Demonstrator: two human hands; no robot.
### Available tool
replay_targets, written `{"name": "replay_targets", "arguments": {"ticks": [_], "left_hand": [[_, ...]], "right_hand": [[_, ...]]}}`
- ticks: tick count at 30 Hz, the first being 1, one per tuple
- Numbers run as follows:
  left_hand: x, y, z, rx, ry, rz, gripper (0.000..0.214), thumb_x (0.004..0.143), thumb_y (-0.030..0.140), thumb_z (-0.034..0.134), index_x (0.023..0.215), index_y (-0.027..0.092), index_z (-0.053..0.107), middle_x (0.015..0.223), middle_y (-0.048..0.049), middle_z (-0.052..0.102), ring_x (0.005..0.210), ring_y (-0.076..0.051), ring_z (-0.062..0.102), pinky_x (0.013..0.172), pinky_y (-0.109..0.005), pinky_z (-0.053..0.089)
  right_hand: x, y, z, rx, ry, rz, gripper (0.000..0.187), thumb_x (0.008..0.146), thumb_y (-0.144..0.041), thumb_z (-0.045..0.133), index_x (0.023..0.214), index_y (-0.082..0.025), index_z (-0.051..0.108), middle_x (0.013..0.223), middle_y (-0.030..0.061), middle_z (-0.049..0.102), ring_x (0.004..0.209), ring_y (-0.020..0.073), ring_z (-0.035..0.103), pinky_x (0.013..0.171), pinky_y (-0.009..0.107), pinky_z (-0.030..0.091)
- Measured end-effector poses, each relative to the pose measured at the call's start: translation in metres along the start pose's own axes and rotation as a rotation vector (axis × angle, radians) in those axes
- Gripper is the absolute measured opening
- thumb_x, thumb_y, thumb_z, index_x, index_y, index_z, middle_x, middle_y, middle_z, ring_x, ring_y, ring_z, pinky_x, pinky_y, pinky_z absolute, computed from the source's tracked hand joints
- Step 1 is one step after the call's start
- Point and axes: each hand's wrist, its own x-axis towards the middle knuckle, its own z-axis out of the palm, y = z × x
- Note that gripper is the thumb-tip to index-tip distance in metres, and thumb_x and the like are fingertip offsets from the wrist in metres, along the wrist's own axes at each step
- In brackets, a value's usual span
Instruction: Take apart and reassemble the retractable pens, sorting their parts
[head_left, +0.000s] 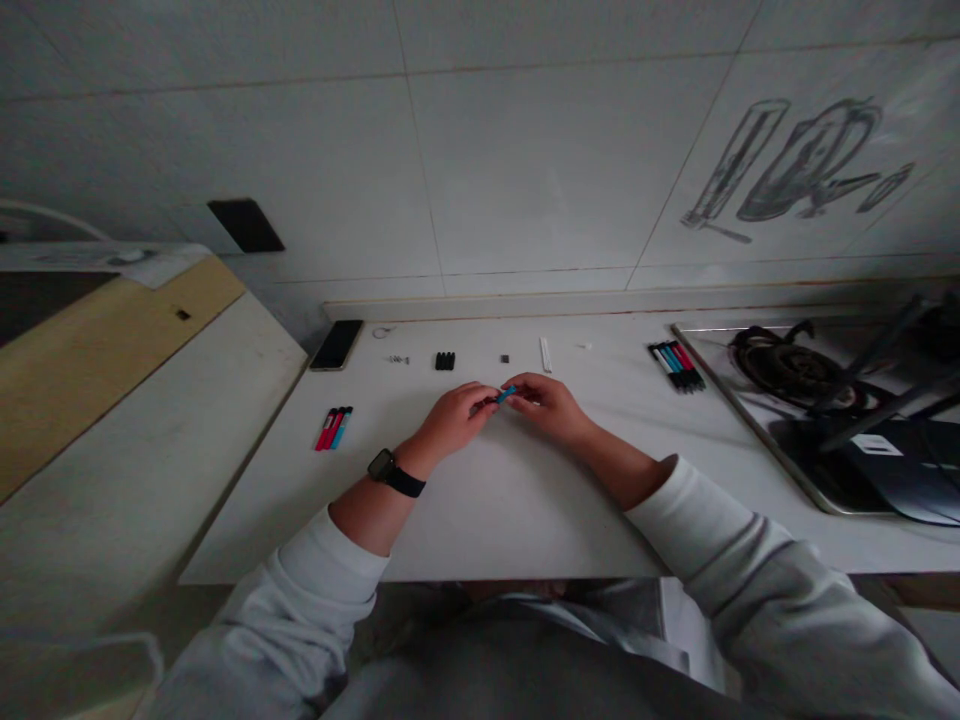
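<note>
Both hands meet over the middle of the white countertop [480, 520]. My left hand [457, 415], with a black watch on its wrist, pinches one end of a small blue pen part [506, 394]. My right hand [546, 402] pinches the other end. To the left lie three pens, red and blue [334, 428], side by side. A bundle of several pens [676, 365] lies at the right, by the stove.
Along the back of the counter lie a black phone [337, 345], small springs [399, 359], black caps [445, 360], a tiny black piece [505, 358] and a white tube [545, 354]. A gas stove [832, 410] fills the right side. A wooden board [90, 360] slopes at the left.
</note>
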Motion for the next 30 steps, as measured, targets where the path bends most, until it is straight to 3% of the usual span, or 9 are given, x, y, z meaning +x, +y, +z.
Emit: {"name": "replay_targets", "arguments": {"ticks": [2,9,16,24,30], "left_hand": [[0.0,0.001,0.0,-0.005,-0.013,0.004,0.016,0.098,0.022,0.061,0.109,0.02,0.072,0.1,-0.0057,0.072,0.092,-0.019,0.066,0.085,-0.032,0.052],[0.0,0.0,-0.001,-0.004,-0.009,-0.018,0.012,0.095,0.023,0.066,0.104,0.02,0.074,0.101,-0.0059,0.075,0.093,-0.019,0.069,0.085,-0.032,0.054],[-0.003,0.003,-0.001,-0.041,-0.016,-0.035,0.014,0.093,0.021,0.068,0.105,0.021,0.074,0.102,-0.0038,0.078,0.094,-0.019,0.072,0.086,-0.03,0.054],[0.0,0.006,-0.002,0.006,0.039,0.003,0.007,0.091,0.02,0.07,0.097,0.021,0.073,0.099,-0.005,0.076,0.097,-0.021,0.07,0.09,-0.035,0.055],[-0.001,0.005,-0.002,0.032,0.039,0.001,0.008,0.09,0.021,0.07,0.098,0.021,0.073,0.099,-0.0052,0.076,0.095,-0.021,0.07,0.09,-0.036,0.054]], "right_hand": [[0.0,0.0,0.001,0.041,-0.036,0.002,0.027,0.089,-0.045,0.07,0.1,-0.02,0.072,0.093,0.0052,0.074,0.083,0.0173,0.069,0.079,0.031,0.056],[0.0,-0.002,0.0,0.098,0.012,-0.006,0.029,0.086,-0.047,0.075,0.098,-0.021,0.073,0.094,0.0053,0.073,0.086,0.018,0.069,0.081,0.031,0.055],[-0.004,-0.015,0.002,-0.008,-0.058,-0.137,0.029,0.091,-0.049,0.072,0.1,-0.022,0.077,0.096,0.0073,0.07,0.084,0.0167,0.067,0.076,0.029,0.055],[-0.006,-0.023,0.001,-0.103,-0.05,-0.208,0.031,0.093,-0.052,0.069,0.1,-0.024,0.079,0.097,0.0093,0.071,0.087,0.0192,0.068,0.079,0.033,0.059],[-0.006,-0.024,0.001,-0.114,-0.043,-0.251,0.025,0.096,-0.044,0.067,0.103,-0.023,0.078,0.094,0.008,0.07,0.083,0.0174,0.067,0.077,0.031,0.058]]}}
